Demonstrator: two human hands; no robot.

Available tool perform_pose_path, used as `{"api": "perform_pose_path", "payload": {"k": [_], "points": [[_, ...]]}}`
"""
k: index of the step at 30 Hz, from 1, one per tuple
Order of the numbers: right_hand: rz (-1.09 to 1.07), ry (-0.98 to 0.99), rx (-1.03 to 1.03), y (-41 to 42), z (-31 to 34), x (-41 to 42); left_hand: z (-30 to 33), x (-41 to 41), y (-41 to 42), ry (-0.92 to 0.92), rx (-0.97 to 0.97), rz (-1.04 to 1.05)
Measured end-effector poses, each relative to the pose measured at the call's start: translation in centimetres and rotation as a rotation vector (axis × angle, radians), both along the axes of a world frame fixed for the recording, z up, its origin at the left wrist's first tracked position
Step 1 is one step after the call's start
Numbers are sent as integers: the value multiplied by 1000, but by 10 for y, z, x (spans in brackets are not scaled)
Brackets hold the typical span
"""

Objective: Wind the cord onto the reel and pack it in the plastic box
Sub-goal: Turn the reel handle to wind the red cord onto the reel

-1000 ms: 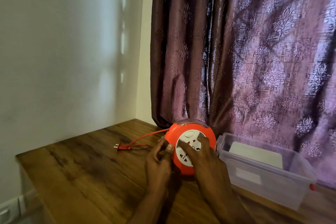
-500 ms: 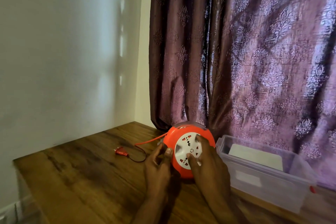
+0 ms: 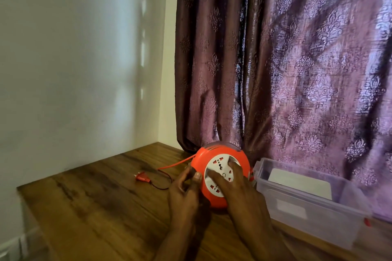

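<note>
An orange cord reel point(image 3: 241, 159) with a white socket face stands on edge on the wooden table point(image 3: 95, 207). My left hand point(image 3: 184, 190) grips its left rim, thumb on the front edge. My right hand point(image 3: 235, 184) lies over the white socket face with fingers spread on it. A short length of orange cord point(image 3: 176, 164) runs out from the reel's left side, loops on the table and ends in an orange plug point(image 3: 142, 177). The clear plastic box point(image 3: 307, 207) stands open just right of the reel.
A purple patterned curtain point(image 3: 286, 70) hangs right behind the reel and box. A white wall point(image 3: 74, 70) borders the table's left side. A white flat piece point(image 3: 301, 182) lies inside the box. The table's left edge drops off near the wall.
The plug has slid right toward the reel and the loose cord has shortened. My right hand has turned the socket face; the left hand stays on the rim.
</note>
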State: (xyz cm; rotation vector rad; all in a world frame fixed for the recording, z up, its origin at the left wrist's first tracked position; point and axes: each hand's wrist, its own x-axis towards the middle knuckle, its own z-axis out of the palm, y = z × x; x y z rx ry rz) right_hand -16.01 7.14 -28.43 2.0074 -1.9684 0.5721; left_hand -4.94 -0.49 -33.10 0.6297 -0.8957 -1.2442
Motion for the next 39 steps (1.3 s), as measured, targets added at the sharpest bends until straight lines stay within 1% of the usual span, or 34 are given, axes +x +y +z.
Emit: {"api": "perform_pose_path", "payload": {"k": [7, 10, 14, 17, 23, 26, 27, 28, 31, 34, 37, 39], "points": [[-17, -7, 25, 1, 1, 0, 3, 1, 2, 11, -31, -37], [-32, -44, -16, 1, -1, -1, 1, 0, 2, 16, -45, -36], [-95, -176, -91, -1, -3, -3, 0, -3, 3, 55, -38, -70], [-136, -321, -155, -4, -2, -3, -1, -6, 5, 51, -56, -77], [-230, -627, -216, -4, 4, -3, -5, -10, 3, -53, -102, -23], [-223, -754, -204, -4, 7, -3, -4, -9, 3, -70, -148, -31], [-226, -738, -184, -3, 8, -2, -5, -10, 2, -71, -140, -37], [-233, -679, -165, -2, 8, -2, -6, -10, 2, -68, -132, -44], [-213, -412, -175, 0, 8, -2, -7, -8, -1, -37, -120, -40], [-102, -174, -168, -2, 6, -2, -3, -1, -4, 3, -112, 1], [13, -118, -93, -3, 1, -2, -2, 5, -5, 57, -75, 4], [80, -80, -89, -2, -1, -2, 0, 7, -5, 88, -56, -2]]}}
